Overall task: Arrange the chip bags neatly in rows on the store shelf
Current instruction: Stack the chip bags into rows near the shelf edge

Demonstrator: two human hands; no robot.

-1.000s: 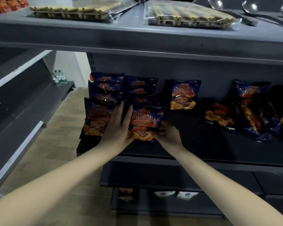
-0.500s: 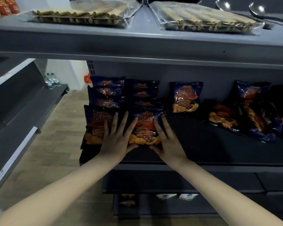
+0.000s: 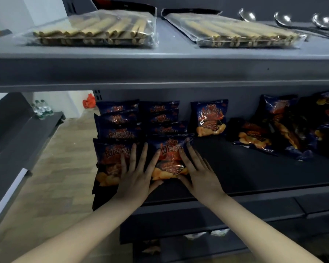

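Dark blue chip bags lie in two overlapping rows at the left of the dark middle shelf (image 3: pixel 254 177). My left hand (image 3: pixel 136 177) lies flat, fingers spread, between the front left bag (image 3: pixel 110 158) and the front bag of the second row (image 3: pixel 169 158). My right hand (image 3: pixel 199 173) is flat against that bag's right edge. A single bag (image 3: pixel 210 117) stands at the back of the shelf. A loose heap of bags (image 3: pixel 285 128) lies at the right.
The grey shelf above (image 3: pixel 169 54) holds two clear packs of wafer rolls (image 3: pixel 95 29) and metal ladles (image 3: pixel 285 18). Another grey shelf unit (image 3: pixel 17 139) stands to the left with water bottles (image 3: pixel 41 109). Lower shelves sit below. Wood-pattern floor lies at left.
My right hand went from gripping the bag's lower right corner to lying flat along its right side. The bag settled down onto the shelf. My view moved closer and tilted up slightly.
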